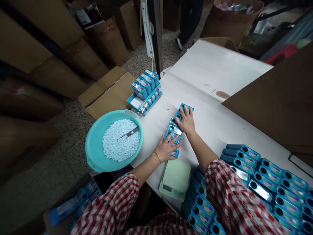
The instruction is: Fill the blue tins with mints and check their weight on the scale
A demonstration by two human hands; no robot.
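Note:
A row of small blue tins with dark round holes [174, 130] stands on the white table. My left hand [166, 148] lies with spread fingers over the near end of the row, touching the tops. Over the far end rests my right hand [187, 122], its fingers also apart. Parts of several tins are hidden under both hands. Just below my left hand sits a pale green kitchen scale [176, 178] with nothing on its plate. To the left, a turquoise basin [94, 140] holds many small white pieces [117, 143] and a dark flat-handled tool [132, 132].
A blue display carton [153, 100] with upright packs [146, 81] stands at the table's far left edge. Many more blue tins [266, 182] fill the right side. Brown cardboard [274, 101] rises at the right. Below left is a box of blue packs [65, 207]. A person's leg [190, 19] shows behind.

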